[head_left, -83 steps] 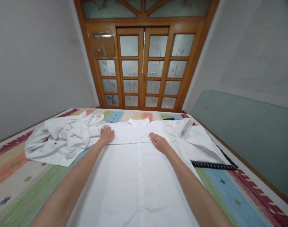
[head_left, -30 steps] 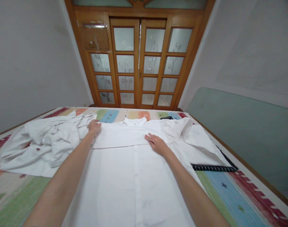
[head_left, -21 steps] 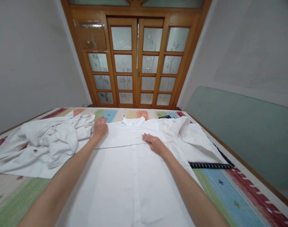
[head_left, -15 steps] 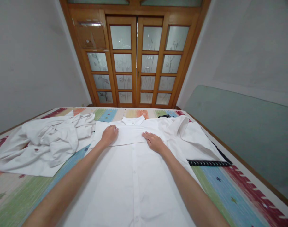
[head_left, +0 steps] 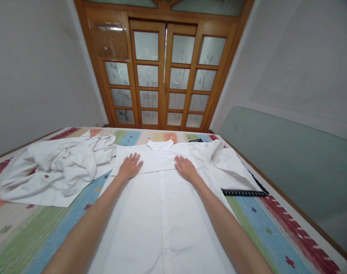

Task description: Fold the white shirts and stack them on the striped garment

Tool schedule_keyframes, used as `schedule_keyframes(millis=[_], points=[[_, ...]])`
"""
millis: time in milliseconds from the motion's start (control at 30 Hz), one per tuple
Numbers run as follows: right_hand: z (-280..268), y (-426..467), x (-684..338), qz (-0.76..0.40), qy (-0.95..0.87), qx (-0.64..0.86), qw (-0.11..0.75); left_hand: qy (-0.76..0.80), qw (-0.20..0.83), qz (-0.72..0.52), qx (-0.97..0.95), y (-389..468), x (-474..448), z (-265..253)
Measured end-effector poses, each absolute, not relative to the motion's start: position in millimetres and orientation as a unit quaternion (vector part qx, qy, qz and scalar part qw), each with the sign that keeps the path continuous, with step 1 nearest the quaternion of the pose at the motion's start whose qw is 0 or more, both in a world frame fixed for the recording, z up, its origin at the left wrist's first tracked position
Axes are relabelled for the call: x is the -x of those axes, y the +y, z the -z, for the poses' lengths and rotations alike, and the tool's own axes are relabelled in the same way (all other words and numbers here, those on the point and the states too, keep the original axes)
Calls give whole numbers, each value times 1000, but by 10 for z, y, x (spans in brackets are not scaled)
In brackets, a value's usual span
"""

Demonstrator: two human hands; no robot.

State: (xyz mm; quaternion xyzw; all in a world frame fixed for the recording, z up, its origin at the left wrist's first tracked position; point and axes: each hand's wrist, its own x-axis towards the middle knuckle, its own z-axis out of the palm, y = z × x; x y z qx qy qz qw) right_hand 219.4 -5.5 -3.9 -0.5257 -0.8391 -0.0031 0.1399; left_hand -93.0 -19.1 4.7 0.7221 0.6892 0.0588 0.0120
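A white buttoned shirt point(head_left: 141, 213) lies spread out before me, its collar pointing to the far side. One sleeve is folded across the chest as a flat band. My left hand point(head_left: 130, 166) rests on the left part of that band, fingers spread. Flat on the band's right part lies my right hand point(head_left: 186, 168), its fingers also stretched out. Neither hand grips the cloth. The shirt's other sleeve point(head_left: 209, 150) is bunched at the right shoulder.
A crumpled white cloth point(head_left: 62, 163) lies at the left on a striped colourful cover point(head_left: 22, 236). At right, more white fabric lies over a dark striped edge point(head_left: 244, 192). A small black object point(head_left: 196, 140) sits beyond the shirt. Wooden glass-paned doors point(head_left: 163, 76) stand behind.
My left hand has gone from curled fingers to spread ones on the folded sleeve. My right hand has shifted slightly, its fingers more spread. The camera view has moved a little.
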Motion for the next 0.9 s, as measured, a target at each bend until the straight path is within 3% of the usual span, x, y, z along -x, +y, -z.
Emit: schedule_keyframes(millis=[500,767,900], points=[[176,-48,-2237,48,-763,630,137,723,-4,-95,-684,-351,838,-34],[73,17,-2341,-11,-776,623,99,726,-14,-104,-680,-340,847,4],[-98,-67,-2524,38,-759,620,198,723,-14,-116,-681,-327,850,23]])
